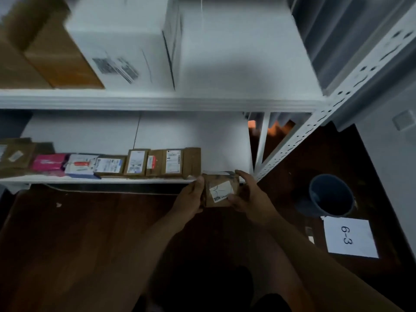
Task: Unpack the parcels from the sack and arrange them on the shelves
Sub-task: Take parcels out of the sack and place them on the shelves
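Cardboard parcel point(219, 190) at lower shelf point(94, 180) edge

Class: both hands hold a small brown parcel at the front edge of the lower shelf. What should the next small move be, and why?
Probably slide the small brown parcel forward onto the lower shelf, just right of the row of parcels. The left hand and right hand grip it at the shelf's front edge, and bare shelf shows beside the row's last box.
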